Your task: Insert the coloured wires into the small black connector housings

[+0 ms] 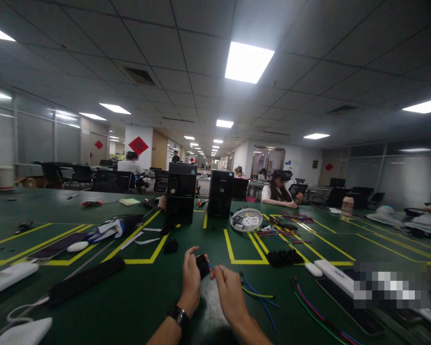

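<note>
My left hand (pixel 191 278), with a watch (pixel 178 316) on its wrist, grips a small black block (pixel 202 266) between thumb and fingers. My right hand (pixel 232 290) is closed in a pinch on a thin blue wire (pixel 210 266) at the block's right side. Whether the wire's end sits inside the block cannot be made out. Loose blue and yellow-green wires (pixel 260 291) lie just right of my right hand. Farther right are longer green, red and blue wires (pixel 311 306). A row of similar black blocks (pixel 285 258) stands beyond them.
Two black computer towers (pixel 181 194) (pixel 221 194) stand ahead, with a white basket (pixel 246 220) and piled wires (pixel 280 232) to their right. Left lie a black bar (pixel 88 280), a glove (pixel 109 230) and a screwdriver (pixel 95 203). A co-worker (pixel 280 189) sits across the table.
</note>
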Action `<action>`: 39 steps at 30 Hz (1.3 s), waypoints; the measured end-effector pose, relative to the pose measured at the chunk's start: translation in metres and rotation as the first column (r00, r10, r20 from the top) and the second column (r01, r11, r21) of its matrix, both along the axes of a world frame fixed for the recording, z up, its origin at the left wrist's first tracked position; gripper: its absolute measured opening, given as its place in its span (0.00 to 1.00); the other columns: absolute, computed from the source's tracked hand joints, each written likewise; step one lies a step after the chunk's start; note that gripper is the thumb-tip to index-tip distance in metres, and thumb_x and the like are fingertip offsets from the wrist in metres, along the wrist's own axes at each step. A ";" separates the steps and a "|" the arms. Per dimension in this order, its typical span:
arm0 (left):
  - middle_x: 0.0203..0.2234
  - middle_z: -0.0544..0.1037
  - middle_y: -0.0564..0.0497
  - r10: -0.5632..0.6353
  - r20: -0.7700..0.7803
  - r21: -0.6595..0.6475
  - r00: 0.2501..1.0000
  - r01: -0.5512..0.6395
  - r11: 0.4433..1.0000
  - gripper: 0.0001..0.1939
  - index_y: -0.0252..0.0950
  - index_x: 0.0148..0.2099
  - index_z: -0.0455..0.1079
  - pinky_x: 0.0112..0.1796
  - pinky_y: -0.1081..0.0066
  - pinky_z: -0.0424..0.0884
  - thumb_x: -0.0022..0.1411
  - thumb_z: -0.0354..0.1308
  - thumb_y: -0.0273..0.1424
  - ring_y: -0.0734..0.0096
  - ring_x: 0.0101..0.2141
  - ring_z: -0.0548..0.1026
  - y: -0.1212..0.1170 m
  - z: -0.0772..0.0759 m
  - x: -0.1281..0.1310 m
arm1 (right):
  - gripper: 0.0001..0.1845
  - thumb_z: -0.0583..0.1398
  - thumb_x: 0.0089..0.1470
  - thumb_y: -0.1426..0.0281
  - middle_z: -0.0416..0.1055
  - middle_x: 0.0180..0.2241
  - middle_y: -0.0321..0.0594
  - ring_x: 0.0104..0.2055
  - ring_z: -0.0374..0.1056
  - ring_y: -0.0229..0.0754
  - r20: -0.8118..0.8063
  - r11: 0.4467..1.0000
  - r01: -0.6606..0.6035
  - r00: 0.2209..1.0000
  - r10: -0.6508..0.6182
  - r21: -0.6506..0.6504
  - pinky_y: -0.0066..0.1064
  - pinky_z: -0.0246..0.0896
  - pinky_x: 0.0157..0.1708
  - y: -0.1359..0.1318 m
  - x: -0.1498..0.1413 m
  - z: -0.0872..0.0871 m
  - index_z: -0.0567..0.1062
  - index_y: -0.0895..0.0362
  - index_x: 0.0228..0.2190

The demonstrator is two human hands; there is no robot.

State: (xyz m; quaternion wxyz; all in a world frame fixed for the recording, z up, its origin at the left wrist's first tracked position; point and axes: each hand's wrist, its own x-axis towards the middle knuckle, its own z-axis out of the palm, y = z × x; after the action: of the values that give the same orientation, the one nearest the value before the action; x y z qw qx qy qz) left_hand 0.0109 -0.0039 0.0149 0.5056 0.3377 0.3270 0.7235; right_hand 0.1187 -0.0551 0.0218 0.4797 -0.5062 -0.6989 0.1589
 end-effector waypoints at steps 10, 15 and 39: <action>0.25 0.73 0.52 0.001 -0.191 0.111 0.982 0.020 0.994 0.13 0.38 0.45 0.61 0.25 0.71 0.67 0.60 0.48 0.37 0.70 0.22 0.72 -0.002 0.002 -0.019 | 0.21 0.47 0.62 0.67 0.71 0.22 0.36 0.27 0.66 0.36 0.072 0.999 -0.021 0.997 0.023 -0.024 0.25 0.49 0.28 -0.003 -0.011 0.003 0.72 0.57 0.23; 0.23 0.73 0.54 -0.035 -0.095 0.102 0.995 0.045 0.994 0.14 0.38 0.46 0.59 0.25 0.71 0.67 0.58 0.48 0.37 0.72 0.21 0.72 0.001 0.002 -0.009 | 0.21 0.47 0.62 0.67 0.71 0.22 0.36 0.26 0.65 0.36 0.089 0.999 -0.002 0.996 0.005 -0.032 0.25 0.49 0.28 -0.003 -0.007 0.000 0.72 0.58 0.23; 0.21 0.76 0.48 -0.001 -0.080 -0.153 0.997 -0.012 0.988 0.07 0.34 0.36 0.64 0.27 0.69 0.69 0.56 0.51 0.31 0.67 0.23 0.75 0.025 -0.007 -0.066 | 0.21 0.46 0.62 0.69 0.72 0.25 0.36 0.30 0.67 0.36 0.082 0.985 -0.095 0.991 0.108 -0.144 0.24 0.51 0.30 -0.008 -0.017 -0.002 0.74 0.59 0.26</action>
State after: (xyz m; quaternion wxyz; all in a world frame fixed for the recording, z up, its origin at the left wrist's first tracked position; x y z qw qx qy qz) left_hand -0.0553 0.0212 0.0077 0.5146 0.3255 0.4024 0.6836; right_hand 0.1019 -0.0633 0.0197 0.4026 -0.5088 -0.7316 0.2092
